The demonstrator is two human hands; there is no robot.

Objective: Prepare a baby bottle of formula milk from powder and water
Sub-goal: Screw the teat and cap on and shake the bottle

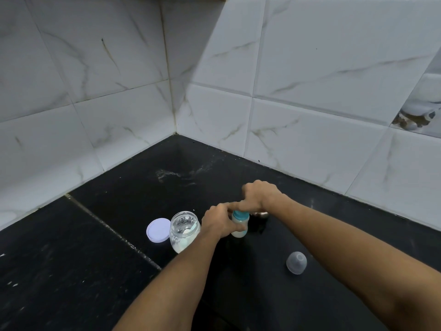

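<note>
bottle: small clear baby bottle with a teal collar (239, 225), standing upright on the counter, whitish liquid in the bottom part. Everything else here is placed from it.

left hand: my left hand (218, 222) is wrapped round the bottle's body from the left side, fingers curled on the plastic.

right hand: my right hand (259, 195) is on top of the bottle, fingers curled down over whatever sits above the teal collar. It's a closed grip on the top end, but the very tip is hidden under my fingers, so I can't say what's up there.

powder jar: round clear plastic jar (184, 231) just left of the bottle, right beside my left wrist. It's open, with white powder at the bottom and dusted up the walls.

jar lid: flat round pale lilac lid (158, 230), lying on the counter just past the jar, further left of the bottle.

dome cap: see-through domed plastic cap (296, 263), on the counter right of the bottle and nearer to me, under my right forearm, apart from everything.

metal thing: something shiny and steel (261, 213) just behind-right of the bottle, mostly covered by my right hand, can't tell what it is.

surface: black speckled stone counter (95, 271), with a pale grout seam (114, 231) running diagonally left of the jar and lid. There's a whitish smear (176, 174) well behind the bottle, toward the corner.

room: the counter runs into a wall corner behind the bottle. Both walls have glossy white marble-look tiles (310, 68) with grey veins, plus one patterned tile (420, 111) far off to the right.
</note>
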